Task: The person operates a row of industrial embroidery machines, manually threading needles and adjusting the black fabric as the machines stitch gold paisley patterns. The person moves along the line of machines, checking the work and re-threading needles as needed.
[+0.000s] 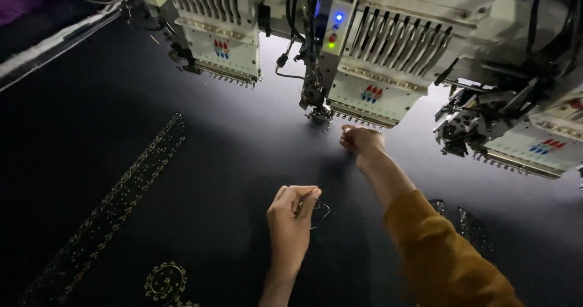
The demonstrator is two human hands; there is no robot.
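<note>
The left hand (290,222) hovers low over the dark cloth with its fingertips (311,195) pinched together on a small thin metal tool with a looped end (320,210), perhaps thread snips; the loop sticks out to the right of the fingers, just above the fabric. The right hand (361,140) is stretched farther away, its fingers curled in and bunched close, right below the needle row of the middle embroidery head; whether it grips a thread there is too fine to tell. Its forearm runs back toward the near right into a mustard-yellow sleeve (443,258).

Both hands are over a wide, flat sheet of black fabric (231,137) stretched beneath the machine. On the near left of this fabric lies a long diagonal band of gold-coloured embroidery (115,204), and near its lower end a small round gold motif (164,280). To the right of the sleeve, two small shiny stitched patches (467,222) show on the cloth.

Along the far side stand the white multi-needle embroidery heads: the left head (221,46), the middle head (379,70) with a blue light (339,17) and red and yellow lamps beneath it, and the right head (522,131), partly cut by the frame edge.
</note>
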